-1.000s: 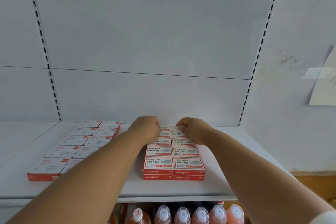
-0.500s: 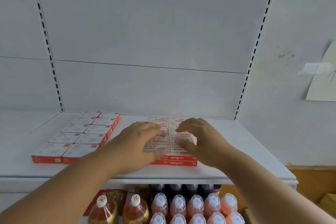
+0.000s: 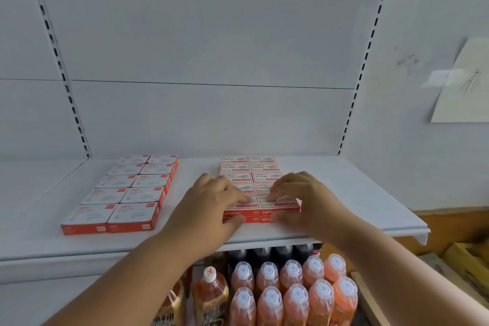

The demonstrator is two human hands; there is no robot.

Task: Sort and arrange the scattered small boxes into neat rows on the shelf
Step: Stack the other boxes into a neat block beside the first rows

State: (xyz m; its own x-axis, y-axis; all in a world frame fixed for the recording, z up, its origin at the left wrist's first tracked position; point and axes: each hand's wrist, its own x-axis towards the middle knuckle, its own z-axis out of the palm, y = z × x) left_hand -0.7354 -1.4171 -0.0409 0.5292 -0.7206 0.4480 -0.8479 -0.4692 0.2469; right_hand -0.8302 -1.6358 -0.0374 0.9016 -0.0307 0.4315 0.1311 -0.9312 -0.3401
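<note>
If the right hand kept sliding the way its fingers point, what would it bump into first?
The right hand points left across the front stapler boxes, so it would probably meet the left hand's fingers first. They lie close by on the same boxes, though depth is hard to judge.

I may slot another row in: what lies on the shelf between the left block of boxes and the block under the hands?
Only a bare strip of white shelf separates the left block from the right block, per the head view.
</note>
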